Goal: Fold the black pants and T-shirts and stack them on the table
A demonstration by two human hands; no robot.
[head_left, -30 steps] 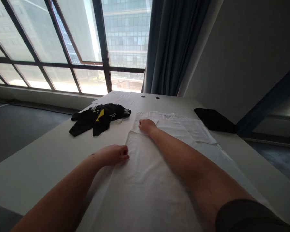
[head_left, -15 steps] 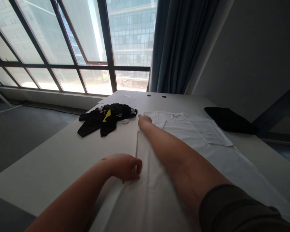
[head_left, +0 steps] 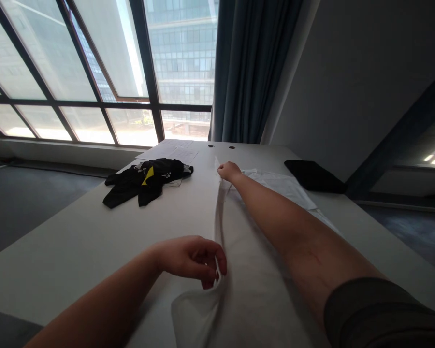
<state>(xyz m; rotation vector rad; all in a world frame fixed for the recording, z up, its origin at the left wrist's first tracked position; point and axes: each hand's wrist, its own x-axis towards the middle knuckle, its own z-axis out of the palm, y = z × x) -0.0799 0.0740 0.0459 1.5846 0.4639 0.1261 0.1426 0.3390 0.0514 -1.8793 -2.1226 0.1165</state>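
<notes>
A white shirt (head_left: 253, 251) lies spread along the table, its near part running out of the bottom of the view. Midway along its left edge, my left hand (head_left: 195, 261) pinches the fabric between thumb and fingers, and the cloth lifts into a fold there. Farther off, my right hand (head_left: 229, 172) is closed on the same edge near the shoulder end, with a bit of white cloth sticking up past the fingers. My right forearm crosses over the shirt and hides part of it.
A crumpled black garment (head_left: 155, 176) with a yellow patch lies left of the shirt on the white table (head_left: 159, 217). Behind it are paper sheets (head_left: 170, 149). A flat black item (head_left: 313, 176) rests at the right edge. Windows and a blue curtain (head_left: 250, 72) stand beyond.
Both hands have moved a little to the right, raising the shirt's left edge off the table and drawing it inward. The view has turned slightly right.
</notes>
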